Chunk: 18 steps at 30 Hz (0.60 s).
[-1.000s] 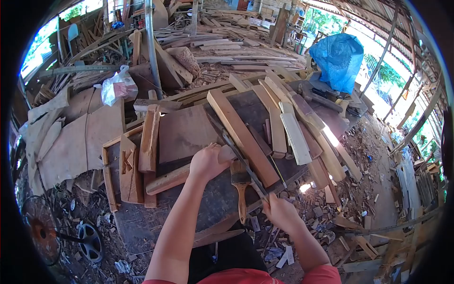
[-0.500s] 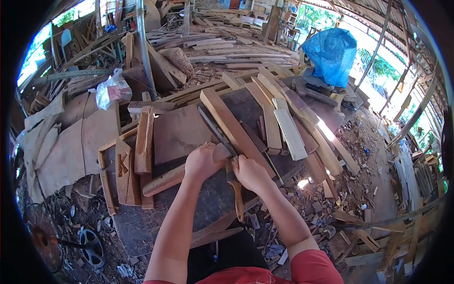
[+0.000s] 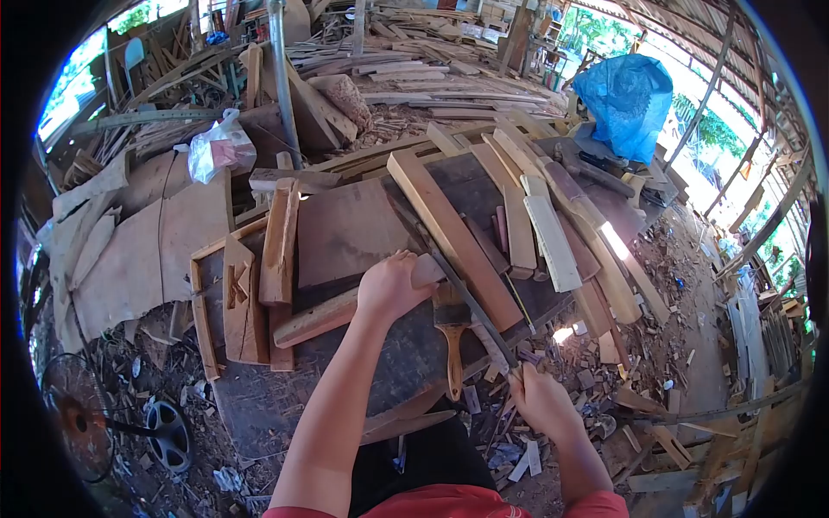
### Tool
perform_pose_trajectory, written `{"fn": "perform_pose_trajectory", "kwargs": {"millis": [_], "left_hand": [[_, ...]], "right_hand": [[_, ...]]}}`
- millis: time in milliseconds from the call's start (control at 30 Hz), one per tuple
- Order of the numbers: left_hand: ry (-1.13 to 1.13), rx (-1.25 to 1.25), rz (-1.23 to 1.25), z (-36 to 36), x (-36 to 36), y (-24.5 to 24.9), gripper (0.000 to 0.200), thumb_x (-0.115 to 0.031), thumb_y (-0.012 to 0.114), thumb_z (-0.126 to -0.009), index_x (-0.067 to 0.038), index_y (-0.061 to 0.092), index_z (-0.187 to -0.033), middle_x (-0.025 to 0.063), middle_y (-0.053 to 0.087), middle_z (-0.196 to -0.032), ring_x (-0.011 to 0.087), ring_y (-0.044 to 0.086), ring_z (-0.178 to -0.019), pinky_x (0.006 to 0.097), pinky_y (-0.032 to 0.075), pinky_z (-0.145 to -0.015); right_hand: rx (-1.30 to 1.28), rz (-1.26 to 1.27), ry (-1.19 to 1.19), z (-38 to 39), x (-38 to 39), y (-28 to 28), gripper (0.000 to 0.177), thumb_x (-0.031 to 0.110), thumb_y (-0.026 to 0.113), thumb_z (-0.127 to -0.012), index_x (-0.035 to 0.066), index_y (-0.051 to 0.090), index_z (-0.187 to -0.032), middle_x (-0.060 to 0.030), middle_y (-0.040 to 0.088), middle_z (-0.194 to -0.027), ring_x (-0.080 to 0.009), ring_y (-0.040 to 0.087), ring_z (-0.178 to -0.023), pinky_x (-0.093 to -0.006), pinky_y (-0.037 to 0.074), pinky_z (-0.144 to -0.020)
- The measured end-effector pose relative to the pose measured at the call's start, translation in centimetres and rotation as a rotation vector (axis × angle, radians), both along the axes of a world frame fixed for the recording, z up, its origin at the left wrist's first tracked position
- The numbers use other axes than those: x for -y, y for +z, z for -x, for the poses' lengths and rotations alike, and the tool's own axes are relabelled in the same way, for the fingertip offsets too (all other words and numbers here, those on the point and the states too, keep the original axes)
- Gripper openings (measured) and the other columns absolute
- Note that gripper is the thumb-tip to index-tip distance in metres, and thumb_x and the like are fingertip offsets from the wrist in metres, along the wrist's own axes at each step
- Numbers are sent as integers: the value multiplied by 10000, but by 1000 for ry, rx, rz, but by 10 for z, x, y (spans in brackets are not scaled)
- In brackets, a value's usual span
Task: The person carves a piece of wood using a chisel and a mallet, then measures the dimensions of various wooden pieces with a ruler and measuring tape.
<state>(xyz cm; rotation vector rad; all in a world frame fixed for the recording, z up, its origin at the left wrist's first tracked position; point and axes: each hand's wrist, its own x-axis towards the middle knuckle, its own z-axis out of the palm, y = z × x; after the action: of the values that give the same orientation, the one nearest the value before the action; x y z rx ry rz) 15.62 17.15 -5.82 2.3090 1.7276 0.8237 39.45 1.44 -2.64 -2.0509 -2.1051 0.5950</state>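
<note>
My left hand (image 3: 393, 289) is closed over the end of a wooden bar (image 3: 318, 318), pressing it down on the dark workbench (image 3: 259, 414). In my right hand (image 3: 544, 401) is the near end of what looks like a saw (image 3: 473, 304), a long, narrow dark blade. The saw lies slantwise across the bar's right end, just beyond my left fingers. A paintbrush (image 3: 452, 337) with a wooden handle rests between my hands, its bristles close to the blade. To the right of the saw lies a thick reddish plank (image 3: 453, 237).
Notched wooden blocks (image 3: 244, 302) lie on the left of the bench. Several boards and a pale strip (image 3: 551, 233) are at the right, near a tape measure (image 3: 524, 306). A blue plastic sheet (image 3: 623, 104) stands behind. A wheel (image 3: 168, 436) is low left; scraps cover the ground.
My right hand has pulled back toward me and to the right, drawing the saw along. My left hand stays on the wooden bar. The whole view has shifted slightly.
</note>
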Motion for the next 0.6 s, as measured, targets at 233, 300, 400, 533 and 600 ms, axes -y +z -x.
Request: {"fn": "perform_pose_trajectory", "kwargs": {"millis": [233,300,400,533,600], "left_hand": [[3,15,-5,-2,5,6,512,-377,694,-648,-9,604,-992,176,574,-1135,282,559,-1040,349,464,-870],[12,19,-19,-1,6,6,506,-374,697,-643,-13,606,-985,174,577,-1130,283,564,-1029,349,466,-866],[1,27,11,-2,6,12,484,-369,698,-639,-20,614,-964,173,584,-1115,285,576,-1001,350,470,-854],[5,54,110,0,5,12,474,-373,704,-632,-40,622,-959,176,598,-1067,295,577,-982,361,469,-835],[5,74,87,1,2,5,488,-381,707,-629,-52,624,-980,178,602,-1045,303,570,-987,368,464,-832]], "right_hand": [[-13,-56,64,47,-82,10,297,298,400,-911,16,495,-905,-239,608,-791,-417,592,-783,-500,468,-687],[10,-115,84,62,-110,3,307,302,386,-911,17,500,-914,-236,612,-805,-413,594,-799,-502,465,-712],[1,-136,106,78,-130,1,314,304,381,-910,15,503,-920,-240,612,-822,-414,591,-810,-502,462,-734],[-16,-160,121,62,-110,-6,294,291,396,-907,13,494,-902,-241,612,-784,-424,592,-772,-513,464,-699],[37,-75,91,46,-76,6,280,284,406,-904,13,478,-903,-240,609,-749,-425,593,-740,-516,465,-671]]}}
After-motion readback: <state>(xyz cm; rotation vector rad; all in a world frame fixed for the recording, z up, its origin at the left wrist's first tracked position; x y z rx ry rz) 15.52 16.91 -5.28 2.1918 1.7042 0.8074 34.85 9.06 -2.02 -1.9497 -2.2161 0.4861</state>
